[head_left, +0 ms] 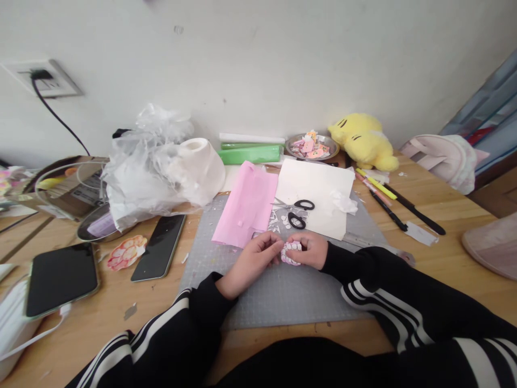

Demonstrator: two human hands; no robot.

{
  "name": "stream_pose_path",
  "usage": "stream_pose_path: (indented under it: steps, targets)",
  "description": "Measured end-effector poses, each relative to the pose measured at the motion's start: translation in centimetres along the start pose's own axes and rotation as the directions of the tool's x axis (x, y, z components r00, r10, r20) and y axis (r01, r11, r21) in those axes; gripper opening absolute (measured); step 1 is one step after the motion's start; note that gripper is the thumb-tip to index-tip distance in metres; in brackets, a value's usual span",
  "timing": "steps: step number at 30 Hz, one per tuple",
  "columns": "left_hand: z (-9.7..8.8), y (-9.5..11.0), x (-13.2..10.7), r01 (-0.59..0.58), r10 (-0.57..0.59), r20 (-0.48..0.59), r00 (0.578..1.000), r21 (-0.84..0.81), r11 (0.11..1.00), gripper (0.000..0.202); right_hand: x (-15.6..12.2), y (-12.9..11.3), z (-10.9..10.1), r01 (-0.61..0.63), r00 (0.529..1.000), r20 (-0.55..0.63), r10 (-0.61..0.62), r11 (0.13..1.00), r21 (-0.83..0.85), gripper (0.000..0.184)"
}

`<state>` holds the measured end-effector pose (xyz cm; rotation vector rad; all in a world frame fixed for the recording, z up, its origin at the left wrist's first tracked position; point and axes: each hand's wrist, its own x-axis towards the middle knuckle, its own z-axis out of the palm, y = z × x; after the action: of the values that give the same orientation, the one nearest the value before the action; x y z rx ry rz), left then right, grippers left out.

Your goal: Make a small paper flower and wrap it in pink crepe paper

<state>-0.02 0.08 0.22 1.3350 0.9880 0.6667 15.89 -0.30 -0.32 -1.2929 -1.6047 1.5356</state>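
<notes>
Over the grey cutting mat (pixel 266 302), my two hands meet at a small pink-and-white piece with a scalloped outline pattern (pixel 291 253). My right hand (pixel 314 250) grips this piece from the right, thumb on top. At its left edge, the thumb and fingers of my left hand (pixel 258 260) are pinched together; the fingertips partly hide what they hold. Just beyond the hands lie scissors with black handles (pixel 299 212), blades pointing left, among white paper cut-outs (pixel 278 218). Pink paper (pixel 248 202) lies to the left, white paper (pixel 323 183) to the right.
A plastic bag (pixel 137 172), a paper roll (pixel 200 167) and two phones (pixel 159 248) stand or lie on the left. Behind are a metal bowl of cut-outs (pixel 312 146) and a yellow plush toy (pixel 363 143). Pens (pixel 388 207) lie at right.
</notes>
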Motion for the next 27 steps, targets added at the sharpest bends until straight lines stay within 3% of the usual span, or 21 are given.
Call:
stream_pose_path:
  steps: [12, 18, 27]
  targets:
    - [-0.06, -0.04, 0.04, -0.034, 0.034, 0.017, 0.999, 0.006, 0.999, 0.015, 0.2, 0.69, -0.04, 0.01, 1.0, 0.016, -0.009, 1.0, -0.028, 0.013]
    - [-0.06, 0.11, -0.01, -0.033, 0.033, -0.03, 0.999, 0.013, 0.999, 0.014, 0.1, 0.1, -0.06, -0.045, 0.999, 0.033, 0.042, 0.996, 0.08, 0.015]
    - [0.01, 0.03, -0.01, 0.019, -0.019, 0.002, 1.0, -0.013, 1.0, 0.017, 0.2, 0.22, -0.19, -0.041, 0.999, 0.032, 0.037, 0.993, 0.113, 0.015]
